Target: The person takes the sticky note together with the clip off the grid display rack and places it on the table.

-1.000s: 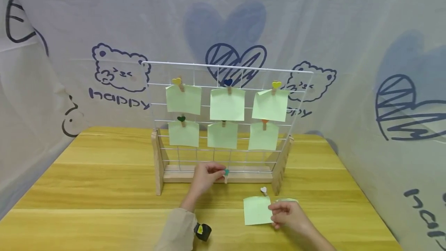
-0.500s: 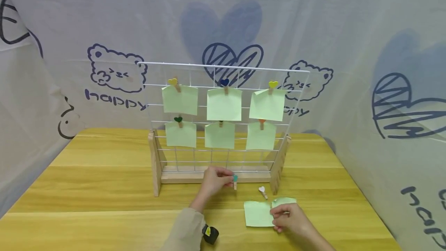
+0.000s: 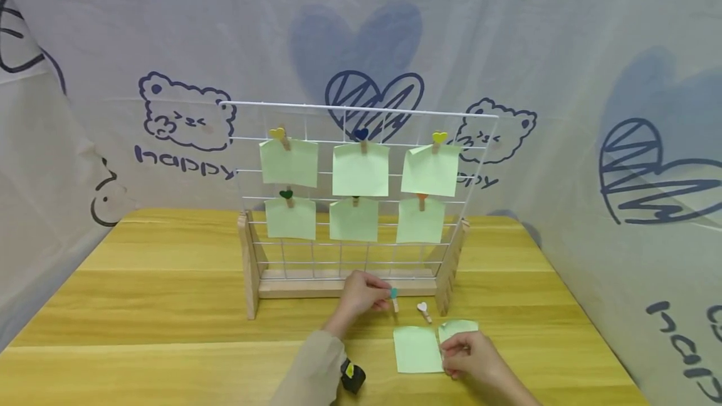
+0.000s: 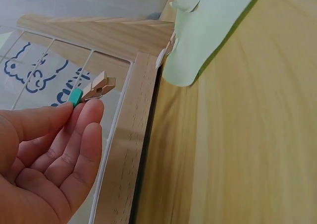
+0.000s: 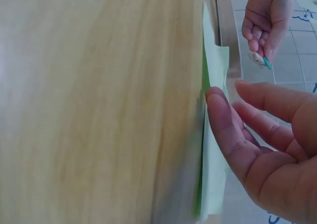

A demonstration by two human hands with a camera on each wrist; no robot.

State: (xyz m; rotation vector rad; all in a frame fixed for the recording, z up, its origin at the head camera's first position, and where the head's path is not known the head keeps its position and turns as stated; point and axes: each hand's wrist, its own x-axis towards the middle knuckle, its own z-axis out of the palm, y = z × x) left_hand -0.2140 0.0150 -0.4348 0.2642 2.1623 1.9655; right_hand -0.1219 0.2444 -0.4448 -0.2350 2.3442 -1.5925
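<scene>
My left hand [image 3: 363, 295] pinches a small wooden clothespin [image 4: 99, 87] by its teal decorated end [image 4: 75, 96], close in front of the rack's base. In the head view, the curled fingers of my right hand [image 3: 475, 356] hold the right edge of a pale green sticky note [image 3: 416, 349]. The right wrist view shows this paper [image 5: 214, 169] nearly edge-on beside the right fingertips. Another green note [image 3: 458, 327] lies just behind the right hand, partly covered by it. A clothespin with a white heart [image 3: 424, 311] lies behind the notes.
A white wire grid [image 3: 361, 107] stands in a wooden base [image 3: 282, 287]. Several green notes [image 3: 361, 171] hang there in two rows under heart clothespins. The yellow wooden table [image 3: 141, 306] reaches to patterned cloth [image 3: 254, 30] behind and at the sides.
My left hand has moved right and slightly towards me, bringing the teal clothespin away from the rack's base. The right hand and its sticky note have shifted slightly nearer, uncovering the white-heart clothespin.
</scene>
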